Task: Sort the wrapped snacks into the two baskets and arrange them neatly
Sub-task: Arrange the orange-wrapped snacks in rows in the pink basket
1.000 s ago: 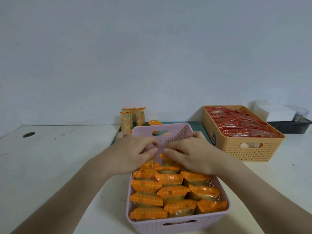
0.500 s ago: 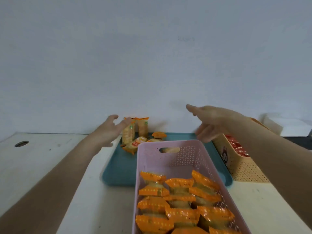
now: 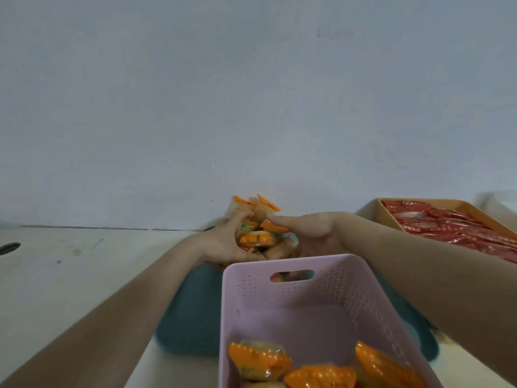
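Note:
Beyond the far end of the pink basket (image 3: 288, 298), my left hand (image 3: 221, 245) and my right hand (image 3: 313, 233) cup a bunch of orange-wrapped snacks (image 3: 256, 233) between them over the teal tray (image 3: 190, 326). Several orange snacks (image 3: 316, 368) lie in the near end of the pink basket; its far half is bare. The orange basket (image 3: 391, 217) at the right holds red-wrapped snacks (image 3: 453, 228).
A white table (image 3: 70, 275) runs to a pale wall (image 3: 251, 93) right behind the tray. A dark round hole (image 3: 9, 247) sits in the table at the far left. My forearms flank the pink basket.
Both hands left the pink basket, reached to the tray's far end and closed together around the loose orange snacks. The view tilted so the pink basket's near end is cut off.

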Demonstrator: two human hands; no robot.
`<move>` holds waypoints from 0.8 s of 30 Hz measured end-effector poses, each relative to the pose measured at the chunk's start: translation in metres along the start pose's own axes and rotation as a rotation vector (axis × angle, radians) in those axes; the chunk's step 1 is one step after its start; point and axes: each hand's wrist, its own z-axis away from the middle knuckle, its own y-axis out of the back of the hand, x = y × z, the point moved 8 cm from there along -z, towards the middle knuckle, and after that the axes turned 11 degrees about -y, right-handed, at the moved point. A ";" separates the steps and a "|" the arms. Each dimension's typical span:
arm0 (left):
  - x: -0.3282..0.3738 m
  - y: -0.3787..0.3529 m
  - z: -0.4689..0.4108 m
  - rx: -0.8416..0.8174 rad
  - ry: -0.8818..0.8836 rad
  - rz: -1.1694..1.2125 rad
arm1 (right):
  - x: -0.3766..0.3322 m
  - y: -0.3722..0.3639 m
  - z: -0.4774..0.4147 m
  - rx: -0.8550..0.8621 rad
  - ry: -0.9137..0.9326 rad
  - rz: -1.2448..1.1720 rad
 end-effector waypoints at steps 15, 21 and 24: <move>0.078 0.041 0.029 0.465 -0.466 -0.229 | -0.041 0.008 0.049 0.023 0.458 -0.247; 0.158 0.056 0.082 0.554 -0.651 -0.307 | -0.052 -0.012 0.142 0.100 0.762 -0.154; 0.178 0.041 0.110 0.540 -0.696 -0.296 | -0.030 -0.031 0.173 0.117 0.845 -0.093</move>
